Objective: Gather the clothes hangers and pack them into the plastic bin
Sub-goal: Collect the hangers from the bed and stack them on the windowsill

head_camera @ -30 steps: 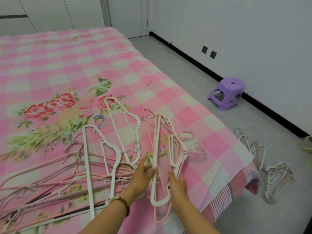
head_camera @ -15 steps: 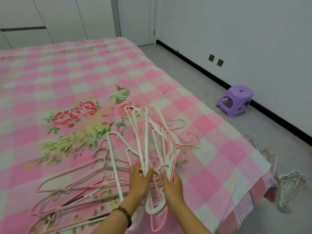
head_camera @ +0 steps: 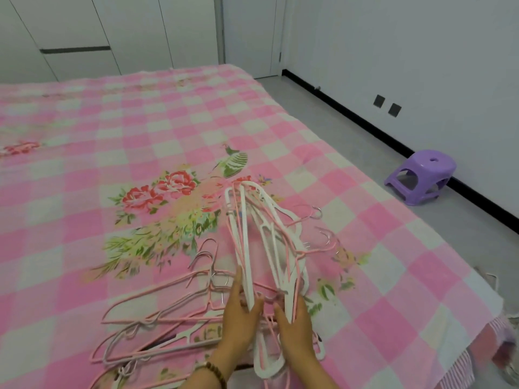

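Squaring up the hanger bundle (head_camera: 264,248) on the bed (head_camera: 84,153) w/ left hand (head_camera: 238,315) & right hand (head_camera: 295,321) both clamped round its lower end, align hooks one way before lifting; loose hangers (head_camera: 157,313) lie left, bin not in view.

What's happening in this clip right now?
A person stands at a bed, both hands closed around a bunch of white and pink hangers: left hand, right hand. More loose hangers lie on the checked sheet to the left. No plastic bin is in view, so packing has not begun.
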Available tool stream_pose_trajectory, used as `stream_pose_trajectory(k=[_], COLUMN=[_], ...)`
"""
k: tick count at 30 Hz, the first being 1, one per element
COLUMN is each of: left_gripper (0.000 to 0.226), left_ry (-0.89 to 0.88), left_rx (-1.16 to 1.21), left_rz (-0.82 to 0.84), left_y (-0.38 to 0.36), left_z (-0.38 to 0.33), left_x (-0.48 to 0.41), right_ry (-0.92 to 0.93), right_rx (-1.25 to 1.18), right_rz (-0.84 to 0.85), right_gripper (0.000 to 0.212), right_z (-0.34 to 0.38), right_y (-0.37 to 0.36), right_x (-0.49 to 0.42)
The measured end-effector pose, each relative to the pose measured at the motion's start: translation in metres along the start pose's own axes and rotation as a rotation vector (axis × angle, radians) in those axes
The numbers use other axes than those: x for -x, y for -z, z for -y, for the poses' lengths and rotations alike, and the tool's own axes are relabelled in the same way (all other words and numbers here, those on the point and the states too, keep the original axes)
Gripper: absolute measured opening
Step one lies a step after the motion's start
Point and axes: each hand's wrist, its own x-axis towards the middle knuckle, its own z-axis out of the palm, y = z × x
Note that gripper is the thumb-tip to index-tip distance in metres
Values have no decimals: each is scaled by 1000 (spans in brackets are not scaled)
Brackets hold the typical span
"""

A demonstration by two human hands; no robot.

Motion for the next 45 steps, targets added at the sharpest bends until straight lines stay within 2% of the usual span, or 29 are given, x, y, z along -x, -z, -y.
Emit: stream_pose_trajectory(k=[3, 7, 14, 17, 19, 21, 23, 25, 28, 30, 33, 37, 41, 45], left_gripper=[82, 60, 63, 66, 76, 81, 64, 39, 27, 25, 22, 21, 21, 31], left_ry=[16, 33, 110, 214, 284, 301, 348, 324, 199, 103, -56, -272, -453, -528], left_rx=[77, 81, 33, -72, -136, -48, 84, 131, 188, 258, 352, 363, 399, 451], left_rz=[-1, -40, -101, -186, -232, -251, -266, -282, -290, -226, -90, 105, 340, 559], left_y=[-15, -38, -79, -88, -91, -97, -103, -106, -116, -127, -145, -171, -189, -203], left_z=[-23, -45, -31, -19, -15, -16, -21, -32, -61, -95, -162, -252, -326, -368], left_x=[-31, -81, -142, -156, -162, -166, -169, -165, -156, -146, -124, -77, -3, 91], right_ry=[42, 59, -29, -48, -124, -234, -286, -217, -132, -58, 68, 168, 326, 409], right_rx=[22, -34, 76, 189, 107, -23, -75, -84, -173, -253, -314, -424, -397, -332], right_rz=[0, 12, 79, 91, 121, 164, 172, 99, 26, -42, -111, -163, -274, -443], right_gripper=[56, 48, 26, 36, 45, 47, 37, 26, 23, 15, 23, 14, 20, 28], right_z=[20, 47, 31, 11, 7, 10, 13, 18, 41, 68, 122, 196, 257, 293], right_y=[11, 31, 41, 38, 33, 29, 25, 26, 40, 61, 108, 187, 262, 327], right_x=[-35, -92, -170, -190, -196, -200, -200, -197, -187, -181, -171, -141, -70, 38])
